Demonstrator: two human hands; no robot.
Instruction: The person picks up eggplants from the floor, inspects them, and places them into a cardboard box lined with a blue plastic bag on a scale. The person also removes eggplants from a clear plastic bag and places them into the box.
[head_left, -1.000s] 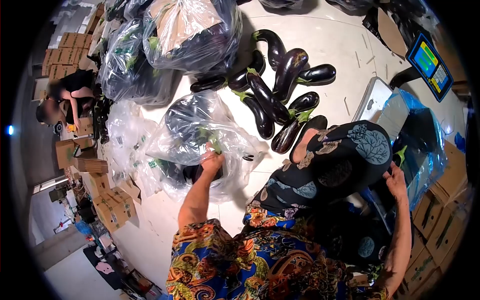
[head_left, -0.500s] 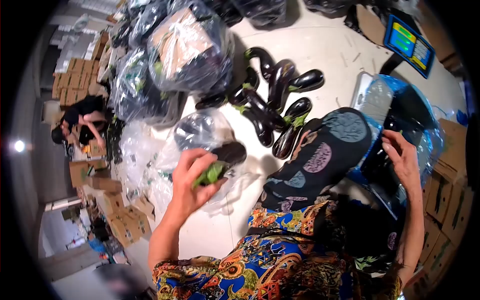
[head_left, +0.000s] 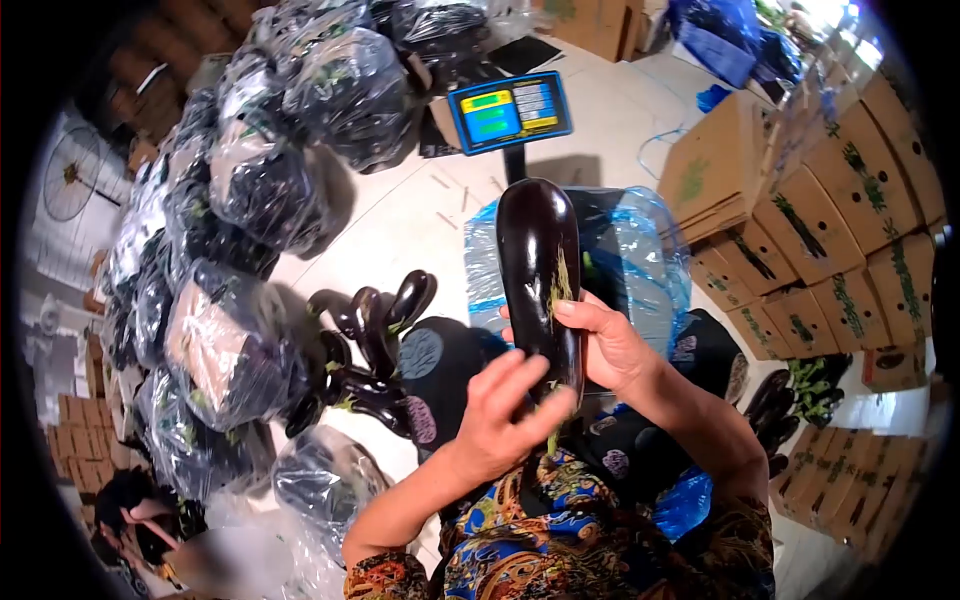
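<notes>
A large, glossy dark eggplant (head_left: 535,255) is held up in front of me, its rounded end pointing away and its stem end toward my body. My right hand (head_left: 622,350) is closed round its right side, the thumb lying on top near a scarred, pale streak on the skin. Over the lower part of the eggplant is my left hand (head_left: 505,410), blurred by motion, with thumb and fingers apart. Behind the eggplant a blue-tinted clear plastic bag (head_left: 650,240) stands open, with dark contents partly hidden.
A scale display (head_left: 510,112) rises beyond the bag. Loose eggplants (head_left: 375,335) lie on the floor at left, near filled plastic bags (head_left: 235,340). Cardboard boxes (head_left: 800,225) are stacked at right, with more eggplants (head_left: 770,405) beside them. Another person (head_left: 135,510) is at lower left.
My view has turned to the right. The left hand has come from the clear bag on the floor to the middle; my right hand has left the blue bag and now grips an eggplant.
</notes>
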